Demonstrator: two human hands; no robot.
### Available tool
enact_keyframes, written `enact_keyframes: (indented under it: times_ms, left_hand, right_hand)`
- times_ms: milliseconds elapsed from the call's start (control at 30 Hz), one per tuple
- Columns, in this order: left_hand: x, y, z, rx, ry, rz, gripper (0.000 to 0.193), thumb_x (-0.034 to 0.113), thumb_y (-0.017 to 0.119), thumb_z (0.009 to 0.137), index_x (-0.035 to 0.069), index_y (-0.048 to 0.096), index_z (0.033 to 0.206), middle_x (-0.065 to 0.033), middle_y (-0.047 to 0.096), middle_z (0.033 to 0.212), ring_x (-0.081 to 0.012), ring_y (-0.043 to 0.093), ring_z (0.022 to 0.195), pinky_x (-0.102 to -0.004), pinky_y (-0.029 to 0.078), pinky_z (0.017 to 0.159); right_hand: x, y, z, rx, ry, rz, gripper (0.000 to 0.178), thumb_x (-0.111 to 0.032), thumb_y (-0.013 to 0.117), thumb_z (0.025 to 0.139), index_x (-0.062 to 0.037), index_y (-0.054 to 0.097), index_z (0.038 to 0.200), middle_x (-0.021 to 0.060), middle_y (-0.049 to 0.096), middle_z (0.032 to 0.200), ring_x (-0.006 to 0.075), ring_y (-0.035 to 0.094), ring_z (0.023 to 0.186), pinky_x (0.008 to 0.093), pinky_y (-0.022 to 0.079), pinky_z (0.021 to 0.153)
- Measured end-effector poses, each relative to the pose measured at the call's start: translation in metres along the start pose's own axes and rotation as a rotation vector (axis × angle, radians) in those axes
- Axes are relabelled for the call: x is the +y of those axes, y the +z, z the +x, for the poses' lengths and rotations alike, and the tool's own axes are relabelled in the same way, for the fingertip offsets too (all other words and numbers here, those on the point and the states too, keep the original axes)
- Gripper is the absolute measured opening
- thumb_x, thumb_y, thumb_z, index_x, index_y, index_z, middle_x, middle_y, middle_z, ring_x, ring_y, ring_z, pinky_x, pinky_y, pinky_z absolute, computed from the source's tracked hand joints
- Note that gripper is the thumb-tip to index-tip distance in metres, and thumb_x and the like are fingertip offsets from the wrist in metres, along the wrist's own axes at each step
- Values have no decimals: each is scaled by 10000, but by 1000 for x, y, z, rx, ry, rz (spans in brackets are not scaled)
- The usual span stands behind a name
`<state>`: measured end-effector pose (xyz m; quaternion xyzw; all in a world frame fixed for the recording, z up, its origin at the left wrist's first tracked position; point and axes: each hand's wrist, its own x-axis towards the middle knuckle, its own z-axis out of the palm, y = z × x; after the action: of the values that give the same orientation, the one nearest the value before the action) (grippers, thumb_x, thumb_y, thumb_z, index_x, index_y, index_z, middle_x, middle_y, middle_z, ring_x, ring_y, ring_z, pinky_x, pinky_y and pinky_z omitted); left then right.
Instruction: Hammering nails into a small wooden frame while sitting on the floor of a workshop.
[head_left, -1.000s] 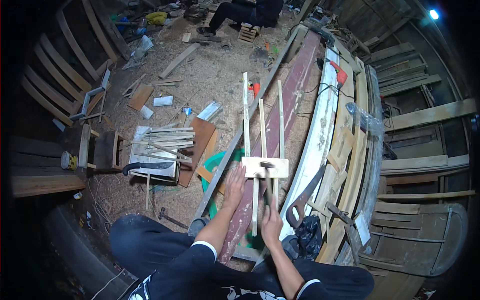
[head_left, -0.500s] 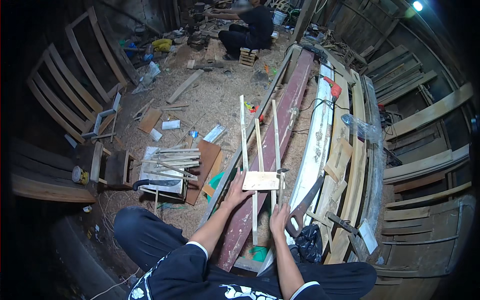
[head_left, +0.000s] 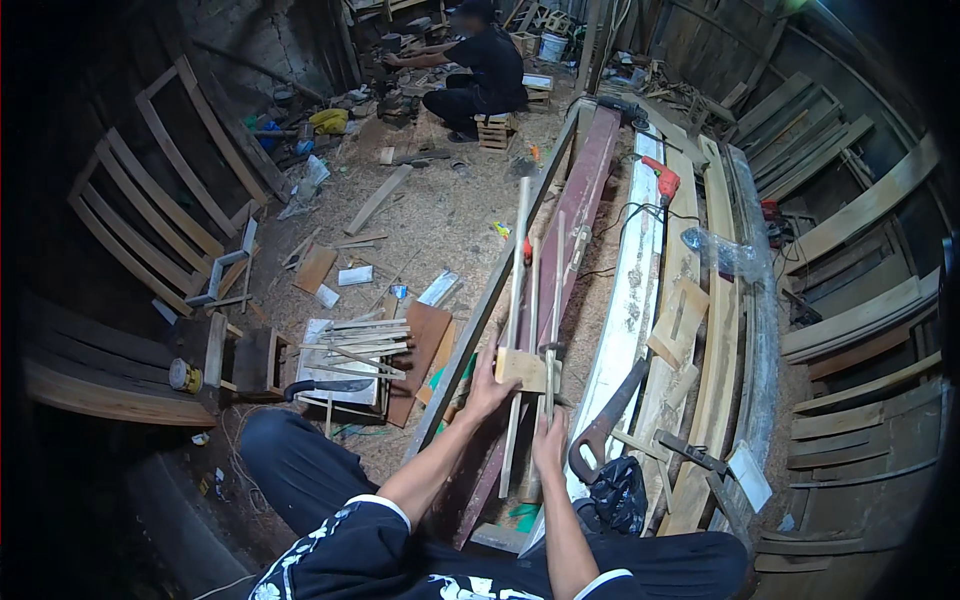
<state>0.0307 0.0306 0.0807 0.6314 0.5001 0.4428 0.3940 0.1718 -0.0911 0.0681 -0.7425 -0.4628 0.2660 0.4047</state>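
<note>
A pale wooden cross block sits across several thin long wooden slats that lie lengthwise on a dark red plank. My left hand presses on the left end of the block. Just below it, my right hand grips the lower ends of the slats. A hand saw with a dark handle lies to the right of my right hand, on the white plank.
A red power drill lies farther up the planks. A pile of short slats rests on a white board at left. Another person crouches at the far end. Wooden frames lean on the left wall; curved planks stack at right.
My view has tilted up and forward, showing more of the far end. Both hands stay on the block and slats, which sit about where they were on the red plank.
</note>
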Motion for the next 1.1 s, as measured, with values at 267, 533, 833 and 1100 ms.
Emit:
enact_keyframes:
  times_ms: [267, 533, 833, 1100]
  left_hand:
    - [33, 26, -16, 111, -189, -280, 716, -9, 752, 787, -17, 442, 1433, -156, 667, 1190, -211, 638, 1122, -328, 531, 944]
    - [112, 27, -10, 33, 98, -98, 429, -23, 707, 823, -9, 586, 1235, -127, 653, 1137, -195, 651, 1015, -329, 530, 867]
    - [166, -59, -6, -257, 443, 108, 517, -109, 679, 745, -11, 584, 1243, -159, 644, 1243, -316, 667, 1060, -366, 553, 876]
    - [182, -63, 6, -124, 919, 92, 144, -97, 604, 770, -63, 593, 909, -210, 655, 1265, -373, 645, 1155, -461, 554, 955]
  right_hand:
    - [-52, -19, 14, 51, 55, 60, 393, -191, 541, 1012, 67, 499, 1306, 321, 578, 1222, 498, 545, 1128, 508, 434, 968]
    - [-127, -107, 48, 37, 142, 367, 400, -229, 510, 1043, 45, 499, 1334, 286, 660, 1107, 473, 625, 1015, 487, 492, 859]
    - [-163, -117, 78, 129, -101, 108, 397, -294, 497, 1048, 13, 499, 1300, 336, 639, 1078, 512, 609, 1009, 526, 465, 851]
    - [-224, -119, 68, 148, -164, 230, 534, -387, 762, 910, -29, 466, 1174, 125, 628, 854, 180, 601, 779, 354, 496, 702]
